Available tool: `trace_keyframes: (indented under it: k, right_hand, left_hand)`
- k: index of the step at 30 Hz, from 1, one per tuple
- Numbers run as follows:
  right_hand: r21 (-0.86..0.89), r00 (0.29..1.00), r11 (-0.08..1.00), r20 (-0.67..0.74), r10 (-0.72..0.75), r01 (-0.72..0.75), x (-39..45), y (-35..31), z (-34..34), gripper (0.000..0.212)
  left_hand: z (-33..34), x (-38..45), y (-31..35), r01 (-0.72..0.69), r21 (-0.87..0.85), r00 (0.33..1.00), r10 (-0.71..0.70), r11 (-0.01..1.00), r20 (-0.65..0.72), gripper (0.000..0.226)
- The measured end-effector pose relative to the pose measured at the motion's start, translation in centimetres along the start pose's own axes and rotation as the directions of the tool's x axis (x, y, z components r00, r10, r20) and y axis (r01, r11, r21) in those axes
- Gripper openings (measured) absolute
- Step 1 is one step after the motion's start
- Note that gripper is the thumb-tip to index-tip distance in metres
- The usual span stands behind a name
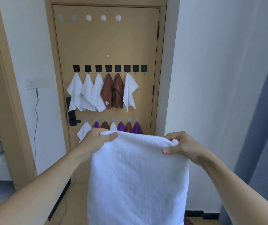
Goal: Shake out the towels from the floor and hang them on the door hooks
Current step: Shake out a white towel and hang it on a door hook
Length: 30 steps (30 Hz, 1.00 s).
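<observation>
While my left hand (97,138) and right hand (181,146) each pinch a top corner of the white towel (136,176), hanging spread between them, I'd bunch 1 corner and loop it over 1 of the 2 free black hooks (143,69) on the door (107,43).

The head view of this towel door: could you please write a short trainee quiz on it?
1. True or false: both hands grip the white towel.
2. How many black square hooks are in the row, and how many are free?
3. Which colour hangs on the fourth and fifth black hooks: A white, B brown, C purple?

Key
1. True: left hand and right hand pinch its top edge.
2. Eight; two free, at the right end.
3. B, brown towels.
</observation>
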State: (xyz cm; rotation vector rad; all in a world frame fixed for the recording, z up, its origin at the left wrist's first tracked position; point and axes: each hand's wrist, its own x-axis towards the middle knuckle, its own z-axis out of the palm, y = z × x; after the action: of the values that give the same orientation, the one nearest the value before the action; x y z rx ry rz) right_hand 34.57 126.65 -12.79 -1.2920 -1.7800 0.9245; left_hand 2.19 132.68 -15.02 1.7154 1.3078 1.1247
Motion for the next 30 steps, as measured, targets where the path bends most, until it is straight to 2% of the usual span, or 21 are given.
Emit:
trace_keyframes:
  k: [2, 4, 5, 9, 11, 12, 14, 15, 17, 20, 22, 24, 27, 29, 30]
  right_hand:
    - [-0.030, 0.999, 1.000, -0.032, -0.002, 0.001, 4.3, -0.5, 0.1, 0.038]
    - [0.031, 0.994, 0.999, -0.107, -0.016, 0.020, 8.1, -0.6, 0.4, 0.019]
    - [0.079, 0.986, 0.996, -0.163, -0.020, 0.033, 9.9, -0.3, 0.5, 0.019]
    - [0.147, 0.945, 0.987, -0.328, -0.011, 0.063, 17.6, 0.9, 0.6, 0.059]
    - [0.110, 0.911, 0.992, -0.413, -0.008, 0.059, 21.6, 1.2, 0.5, 0.067]
    - [0.067, 0.895, 0.997, -0.447, -0.011, 0.046, 23.6, 1.5, 0.4, 0.064]
    - [-0.100, 0.862, 0.995, -0.505, -0.041, -0.011, 27.5, 1.9, 0.0, 0.045]
    - [-0.216, 0.850, 0.975, -0.522, -0.072, -0.050, 29.4, 2.0, -0.3, 0.037]
    - [-0.421, 0.827, 0.899, -0.543, -0.142, -0.122, 33.1, 2.3, -1.1, 0.037]
    - [-0.675, 0.798, 0.720, -0.518, -0.308, -0.161, 38.8, 3.3, -2.6, 0.037]
    - [-0.801, 0.751, 0.587, -0.457, -0.476, -0.115, 42.7, 4.1, -3.9, 0.037]
    - [-0.817, 0.735, 0.574, -0.427, -0.527, -0.063, 46.6, 4.9, -5.4, 0.033]
    - [-0.807, 0.752, 0.590, -0.388, -0.532, 0.000, 52.7, 5.9, -8.2, 0.005]
    - [-0.865, 0.730, 0.498, -0.305, -0.612, 0.055, 56.5, 6.6, -10.0, 0.018]
    - [-0.902, 0.743, 0.425, -0.232, -0.627, 0.078, 58.3, 6.7, -10.9, 0.029]
  left_hand:
    - [-1.2, 4.7, -1.0, -0.038, 0.010, 0.999, 0.038, 0.999, -0.011, 0.060]
    - [-1.8, 9.0, -1.7, -0.087, 0.042, 0.996, 0.088, 0.995, -0.027, 0.054]
    - [-2.0, 10.9, -2.1, -0.118, 0.076, 0.992, 0.122, 0.990, -0.042, 0.050]
    - [-2.6, 17.7, -3.6, -0.210, 0.340, 0.963, 0.254, 0.917, -0.089, 0.042]
    - [-3.0, 20.8, -3.7, -0.267, 0.395, 0.940, 0.328, 0.879, -0.096, 0.035]
    - [-3.2, 22.4, -3.6, -0.293, 0.403, 0.929, 0.358, 0.867, -0.096, 0.029]
    - [-3.5, 25.6, -3.5, -0.311, 0.441, 0.919, 0.385, 0.842, -0.086, 0.029]
    - [-3.7, 27.3, -3.6, -0.310, 0.472, 0.916, 0.392, 0.825, -0.083, 0.030]
    - [-3.8, 31.0, -3.9, -0.299, 0.551, 0.911, 0.404, 0.780, -0.077, 0.024]
    - [-3.6, 36.9, -4.0, -0.293, 0.624, 0.909, 0.413, 0.724, -0.052, 0.024]
    - [-3.0, 40.8, -4.1, -0.328, 0.667, 0.892, 0.451, 0.669, -0.014, 0.029]
    - [-2.7, 44.6, -4.2, -0.338, 0.691, 0.882, 0.471, 0.639, -0.003, 0.019]
    - [-2.2, 50.1, -3.4, -0.359, 0.664, 0.881, 0.472, 0.656, 0.010, 0.021]
    - [-1.9, 54.0, -2.8, -0.384, 0.677, 0.869, 0.494, 0.628, 0.035, 0.027]
    - [-1.6, 56.0, -2.7, -0.394, 0.693, 0.866, 0.497, 0.603, 0.059, 0.032]
